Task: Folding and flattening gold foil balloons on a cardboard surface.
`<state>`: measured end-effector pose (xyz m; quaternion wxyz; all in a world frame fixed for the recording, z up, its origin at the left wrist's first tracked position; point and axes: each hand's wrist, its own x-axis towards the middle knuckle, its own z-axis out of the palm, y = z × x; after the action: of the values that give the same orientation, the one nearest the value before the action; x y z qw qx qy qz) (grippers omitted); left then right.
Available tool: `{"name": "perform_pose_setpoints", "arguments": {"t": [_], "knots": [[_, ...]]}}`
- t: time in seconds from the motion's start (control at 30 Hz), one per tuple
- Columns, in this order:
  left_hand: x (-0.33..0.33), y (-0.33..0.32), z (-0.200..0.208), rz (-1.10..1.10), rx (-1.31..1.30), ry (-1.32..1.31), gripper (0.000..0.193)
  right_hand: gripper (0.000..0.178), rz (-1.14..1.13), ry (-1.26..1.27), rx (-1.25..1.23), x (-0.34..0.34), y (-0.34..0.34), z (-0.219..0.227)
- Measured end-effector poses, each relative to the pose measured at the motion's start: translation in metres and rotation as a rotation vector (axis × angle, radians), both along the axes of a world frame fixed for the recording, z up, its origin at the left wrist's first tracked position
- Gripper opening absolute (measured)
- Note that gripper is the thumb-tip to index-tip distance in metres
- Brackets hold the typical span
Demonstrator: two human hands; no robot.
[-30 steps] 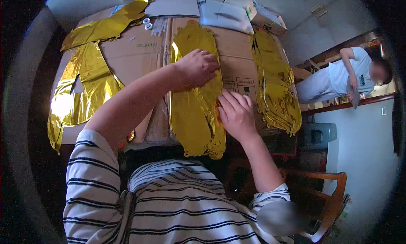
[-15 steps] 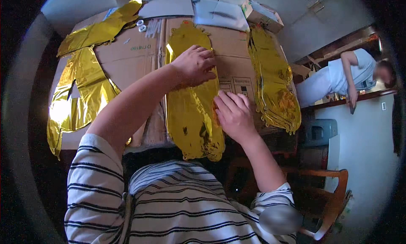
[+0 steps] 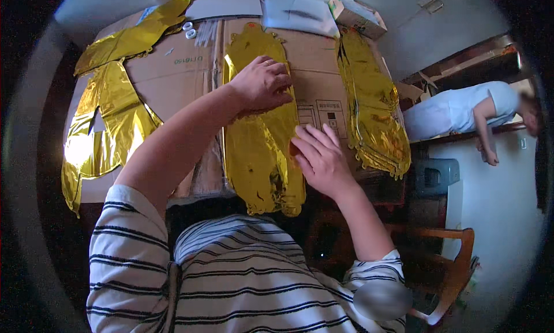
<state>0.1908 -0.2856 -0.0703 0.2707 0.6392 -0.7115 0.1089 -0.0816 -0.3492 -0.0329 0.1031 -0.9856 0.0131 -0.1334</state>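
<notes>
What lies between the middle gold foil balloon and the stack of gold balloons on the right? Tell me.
Head view: only bare cardboard separates the middle balloon from the right stack.

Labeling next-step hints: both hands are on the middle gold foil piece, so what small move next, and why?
Probably slide the right hand down the gold foil piece, pressing it flat: the left hand already pins its upper part to the cardboard, and the lower end looks wrinkled.

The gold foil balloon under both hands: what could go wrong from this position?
The gold foil balloon hangs past the near edge of the cardboard, so it could slide off toward the lap. The left hand and right hand press on it flat; hard rubbing might crease or tear the thin foil. The stack of balloons at the right also overhangs and might get knocked down.
</notes>
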Motion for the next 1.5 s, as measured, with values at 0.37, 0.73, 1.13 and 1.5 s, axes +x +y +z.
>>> {"name": "perform_pose_setpoints", "arguments": {"t": [0.37, 0.73, 1.13, 1.5], "knots": [[-0.004, 0.0, -0.001, 0.043, 0.009, -0.02, 0.042, 0.03, -0.014, -0.029, 0.023, -0.038, 0.022, 0.0], [-0.004, 0.0, -0.004, 0.051, 0.044, 0.024, 0.041, 0.026, 0.022, -0.131, 0.023, -0.03, 0.017, -0.003], [-0.002, -0.001, -0.005, 0.024, -0.014, -0.011, 0.042, 0.026, -0.048, -0.262, 0.13, -0.014, 0.009, -0.003], [-0.001, -0.001, 0.007, 0.076, 0.141, -0.041, 0.049, 0.034, -0.09, -0.113, -0.119, 0.012, 0.011, -0.013]]}}
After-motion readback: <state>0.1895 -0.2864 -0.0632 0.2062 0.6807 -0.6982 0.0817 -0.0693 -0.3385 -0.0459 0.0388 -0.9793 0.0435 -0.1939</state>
